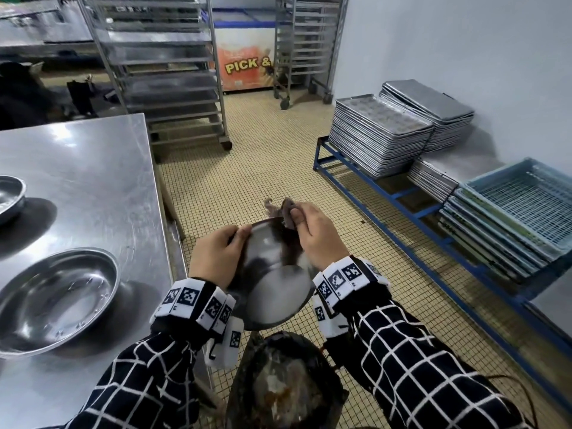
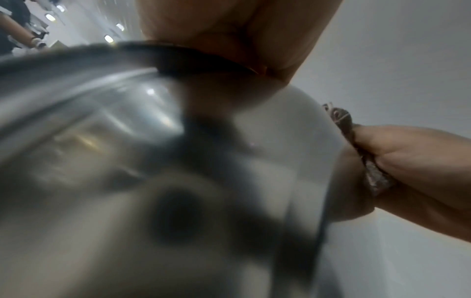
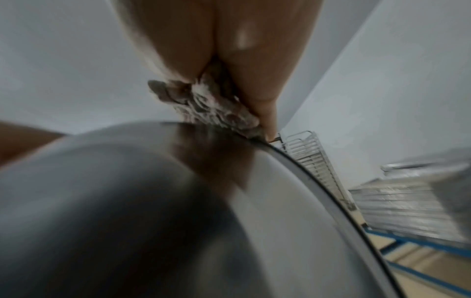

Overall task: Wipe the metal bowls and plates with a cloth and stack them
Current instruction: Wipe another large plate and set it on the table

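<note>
Right now I am working over open floor, just off the right-hand edge of the steel table [image 1: 83, 168]: small yellowish tiles [image 1: 266, 168] run clear ahead to the wheeled tray racks [image 1: 161, 72], while the right side is hemmed in by a blue-framed low rack [image 1: 399, 196] carrying stacked baking trays [image 1: 377, 134] and pale blue mesh crates [image 1: 520, 209]. My left hand [image 1: 215, 258] grips the left rim of the metal bowl [image 1: 275, 283], thumb hooked over the edge, and the bowl is held tilted in the air between both wrists, above a dark, grimy basin [image 1: 284, 385] near my feet. My right hand [image 1: 318, 236] pinches a crumpled brownish cloth [image 1: 286, 213] against the bowl's far rim; the right wrist view shows the cloth [image 3: 203, 104] bunched under the fingers [image 3: 265, 100] and touching the thin rolled edge. This bowl is smooth, shallow and mirror-bright (its inner face gives back blurred smears of the room). On the table, well apart from my hands, a wide shallow bowl [image 1: 58, 298] sits near the front, scuffed with fine scratch marks, and another bowl [image 1: 10, 196] shows partly at the left edge. Table steel is dull-brushed with swirled wipe marks.
</note>
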`<state>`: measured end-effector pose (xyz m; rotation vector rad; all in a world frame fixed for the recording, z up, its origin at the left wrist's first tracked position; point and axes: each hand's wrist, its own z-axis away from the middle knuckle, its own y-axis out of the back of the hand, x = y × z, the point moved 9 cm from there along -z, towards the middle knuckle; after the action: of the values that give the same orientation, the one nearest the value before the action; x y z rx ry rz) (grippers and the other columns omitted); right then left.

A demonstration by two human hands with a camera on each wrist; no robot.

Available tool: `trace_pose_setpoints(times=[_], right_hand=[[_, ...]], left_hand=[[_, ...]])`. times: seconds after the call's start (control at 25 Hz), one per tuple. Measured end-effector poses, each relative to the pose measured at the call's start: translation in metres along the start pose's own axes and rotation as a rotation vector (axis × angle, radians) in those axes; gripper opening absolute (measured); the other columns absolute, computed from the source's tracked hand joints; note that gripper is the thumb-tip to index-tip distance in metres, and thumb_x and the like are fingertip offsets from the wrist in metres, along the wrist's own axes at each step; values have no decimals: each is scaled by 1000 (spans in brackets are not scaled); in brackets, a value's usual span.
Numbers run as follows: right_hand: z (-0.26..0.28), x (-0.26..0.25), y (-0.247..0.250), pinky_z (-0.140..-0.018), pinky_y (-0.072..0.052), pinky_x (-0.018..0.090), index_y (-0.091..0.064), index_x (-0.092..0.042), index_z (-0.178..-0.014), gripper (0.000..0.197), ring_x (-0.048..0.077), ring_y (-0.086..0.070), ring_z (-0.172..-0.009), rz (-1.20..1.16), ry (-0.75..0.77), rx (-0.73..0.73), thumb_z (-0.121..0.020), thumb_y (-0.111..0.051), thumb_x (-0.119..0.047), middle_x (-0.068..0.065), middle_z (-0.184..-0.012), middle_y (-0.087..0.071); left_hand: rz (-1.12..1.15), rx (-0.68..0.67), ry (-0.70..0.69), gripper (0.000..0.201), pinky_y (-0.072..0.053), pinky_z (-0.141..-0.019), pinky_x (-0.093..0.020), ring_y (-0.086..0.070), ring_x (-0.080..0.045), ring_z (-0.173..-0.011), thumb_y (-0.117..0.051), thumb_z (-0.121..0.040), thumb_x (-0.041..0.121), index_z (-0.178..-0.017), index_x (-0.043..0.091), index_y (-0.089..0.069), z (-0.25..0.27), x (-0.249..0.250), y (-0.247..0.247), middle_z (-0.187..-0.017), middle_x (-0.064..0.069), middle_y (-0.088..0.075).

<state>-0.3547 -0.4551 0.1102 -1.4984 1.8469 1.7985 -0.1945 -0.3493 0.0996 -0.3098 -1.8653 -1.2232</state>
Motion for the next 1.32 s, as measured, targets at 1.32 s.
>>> trace_pose_setpoints(times=[1.32], right_hand=[[59,105,-62,-101,-43,50,-60,-28,-121,77,31,-55,-115,-764,-866,207,-72,-40,-83,9,-131,-58]], left_hand=[[513,253,249,35,-40,-57,-10,-49,-7,-61,-49,-96,43,-76,19,-66,-2,-42,29,-68,2,-56]])
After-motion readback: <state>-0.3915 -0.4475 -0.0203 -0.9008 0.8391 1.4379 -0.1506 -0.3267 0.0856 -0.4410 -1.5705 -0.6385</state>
